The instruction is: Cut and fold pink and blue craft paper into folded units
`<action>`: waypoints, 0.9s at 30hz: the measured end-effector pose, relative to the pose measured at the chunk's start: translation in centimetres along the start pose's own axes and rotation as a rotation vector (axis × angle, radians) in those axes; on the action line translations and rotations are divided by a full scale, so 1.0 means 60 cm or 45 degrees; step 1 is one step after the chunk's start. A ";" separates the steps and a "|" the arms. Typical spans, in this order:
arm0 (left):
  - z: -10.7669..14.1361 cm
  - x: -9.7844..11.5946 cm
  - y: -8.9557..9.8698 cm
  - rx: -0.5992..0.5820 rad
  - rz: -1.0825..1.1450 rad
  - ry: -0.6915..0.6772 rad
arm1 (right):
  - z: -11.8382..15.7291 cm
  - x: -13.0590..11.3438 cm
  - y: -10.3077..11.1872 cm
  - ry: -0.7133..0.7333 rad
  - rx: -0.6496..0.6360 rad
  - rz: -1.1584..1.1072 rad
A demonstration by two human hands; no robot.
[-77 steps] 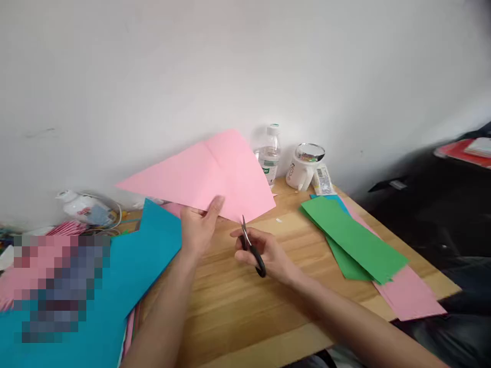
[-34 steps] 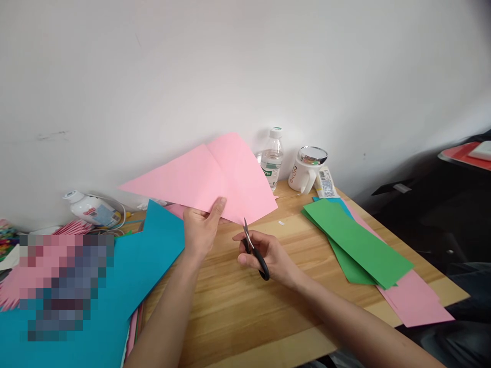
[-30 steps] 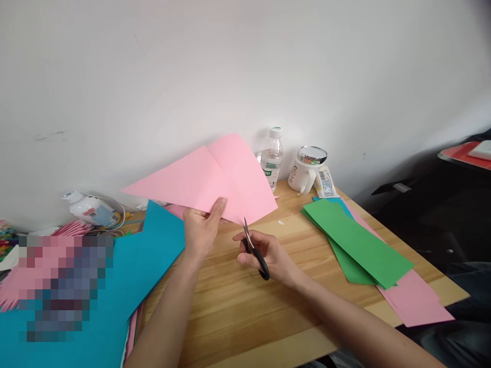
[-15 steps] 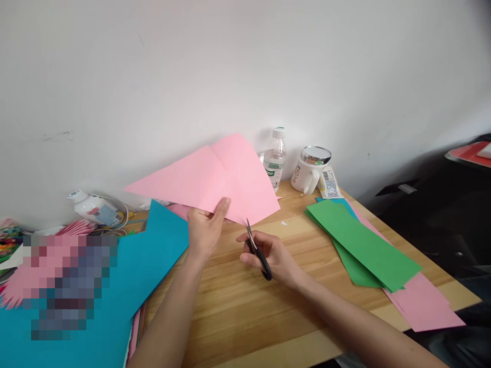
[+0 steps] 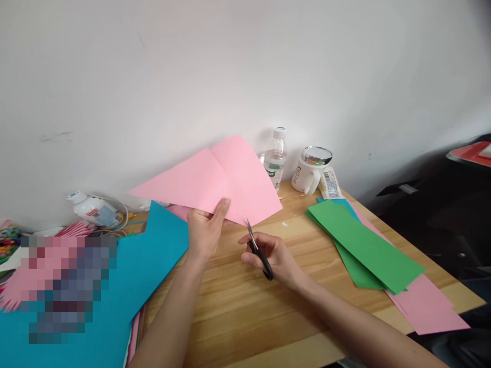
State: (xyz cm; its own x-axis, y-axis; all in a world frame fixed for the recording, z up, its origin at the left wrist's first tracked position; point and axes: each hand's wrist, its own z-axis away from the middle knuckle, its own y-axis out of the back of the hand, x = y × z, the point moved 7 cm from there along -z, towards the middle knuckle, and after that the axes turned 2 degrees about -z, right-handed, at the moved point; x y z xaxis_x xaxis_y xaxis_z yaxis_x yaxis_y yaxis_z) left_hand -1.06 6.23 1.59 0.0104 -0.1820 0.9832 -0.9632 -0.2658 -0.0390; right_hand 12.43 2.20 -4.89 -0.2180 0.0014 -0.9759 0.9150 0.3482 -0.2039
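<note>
My left hand (image 5: 205, 230) is closed on the lower edge of a large pink paper (image 5: 230, 179), thumb on top and fingers behind. The paper has a crease, a long point toward the left, and is raised above the table near the wall. Black-handled scissors (image 5: 260, 255) are in my right hand (image 5: 274, 255), their tips touching or very near the paper's lower edge. The blades look nearly together.
Green strips (image 5: 364, 240) lie over pink paper (image 5: 433, 306) on the right of the wooden table (image 5: 230, 317). A water bottle (image 5: 275, 158) and white mug (image 5: 307, 174) stand behind. Blue paper (image 5: 153, 255) and a white bottle (image 5: 95, 209) are at left.
The pink paper's left point has shifted slightly right and down. Both hands keep nearly the same place and hold.
</note>
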 end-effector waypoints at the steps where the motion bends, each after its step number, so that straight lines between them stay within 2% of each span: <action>1: 0.000 0.002 -0.003 -0.025 0.034 0.002 | 0.000 -0.001 0.001 -0.001 0.011 0.010; 7: 0.008 0.002 -0.026 -0.214 0.165 0.176 | -0.004 -0.003 0.008 -0.019 0.045 0.014; 12: 0.009 0.000 -0.029 -0.247 0.188 0.276 | -0.003 -0.004 0.006 -0.019 0.034 0.000; 23: 0.009 0.006 -0.029 -0.314 0.068 0.198 | -0.003 -0.008 0.007 -0.053 0.038 -0.007; 27: 0.013 0.015 -0.040 -0.460 -0.038 0.174 | -0.003 -0.011 0.007 -0.049 0.031 -0.015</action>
State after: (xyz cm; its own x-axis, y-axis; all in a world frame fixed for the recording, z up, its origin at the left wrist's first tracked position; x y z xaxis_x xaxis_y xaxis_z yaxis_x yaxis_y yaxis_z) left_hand 1.48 5.94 2.40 0.0276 -0.0449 0.9986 -0.9958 0.0856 0.0314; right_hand 12.87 2.50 -4.33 -0.2164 -0.0390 -0.9755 0.9205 0.3249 -0.2171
